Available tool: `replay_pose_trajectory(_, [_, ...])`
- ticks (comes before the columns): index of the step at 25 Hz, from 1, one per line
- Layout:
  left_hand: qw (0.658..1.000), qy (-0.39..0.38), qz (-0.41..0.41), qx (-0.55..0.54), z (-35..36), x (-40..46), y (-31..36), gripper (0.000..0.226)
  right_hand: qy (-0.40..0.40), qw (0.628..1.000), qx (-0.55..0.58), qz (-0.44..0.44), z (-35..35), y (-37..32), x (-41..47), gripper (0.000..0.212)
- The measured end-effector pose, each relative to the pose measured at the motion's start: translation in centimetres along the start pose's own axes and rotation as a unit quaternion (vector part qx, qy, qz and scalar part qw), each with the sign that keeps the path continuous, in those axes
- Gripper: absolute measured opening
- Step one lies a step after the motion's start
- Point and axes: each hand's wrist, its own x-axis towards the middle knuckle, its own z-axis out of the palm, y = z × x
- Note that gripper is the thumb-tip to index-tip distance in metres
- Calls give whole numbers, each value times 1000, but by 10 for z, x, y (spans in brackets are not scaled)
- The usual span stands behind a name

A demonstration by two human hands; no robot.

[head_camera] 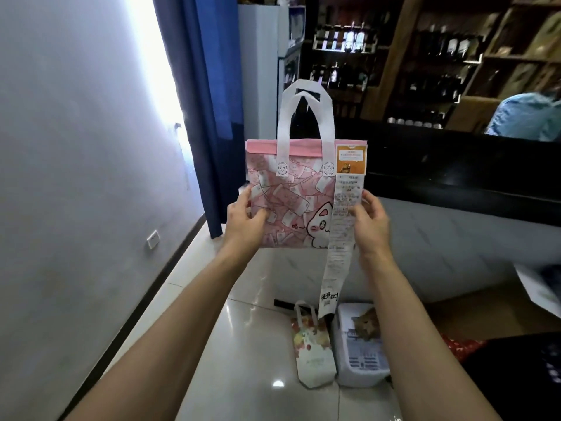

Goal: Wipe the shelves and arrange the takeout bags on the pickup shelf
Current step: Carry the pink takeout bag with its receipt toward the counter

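Both bare forearms reached forward and slightly upward from the bottom of the view, converging on a pink takeout bag (291, 202) held up at about chest height in front of a dark counter (455, 174). The left hand (246, 218) gripped the bag's lower left edge, its fingers curled round the side with the thumb laid on the printed front. The right hand (368, 221) pinched the bag's right edge, thumb and fingers curled over a long paper receipt (341, 226) that lay against that side. The bag was flat and squarish, of soft non-woven fabric, printed with scattered pale cards and a white cartoon face, with a plain pink band along its top. Two white strap handles (305, 117) stood upright above it in tall loops. An orange sticker (351, 161) sat at the upper right corner, and the receipt hung from below it as a thin, slightly crinkled strip trailing well below the bag. On the glossy tiled floor (243, 344) beneath stood a narrow paper bag with fruit print (312, 347), tilted, just beside a white plastic-looking bag (358, 350). A blue curtain (203, 101) hung at the left by a smooth pale wall (76, 147), and wooden shelves of dark bottles (425, 47) filled the background.
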Motion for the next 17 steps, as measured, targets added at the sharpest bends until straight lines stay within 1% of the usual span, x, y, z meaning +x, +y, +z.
replay_pose_trajectory(3, [999, -24, 28, 0, 13, 52, 13, 47, 18, 1000, 17, -18, 10, -12, 43, 29])
replay_pose_trajectory(8, [997, -12, 66, -42, 44, 128, 37, 42, 41, 998, 34, -46, 21, -29, 124, 36])
replay_pose_trajectory(14, [996, -19, 89, -27, 80, 215, 59, 48, 52, 996, 51, -61, 31, -44, 221, 37])
replay_pose_trajectory(17, [996, -29, 76, -20, 90, 250, 55, 50, 55, 996, 42, -60, 39, -40, 254, 37])
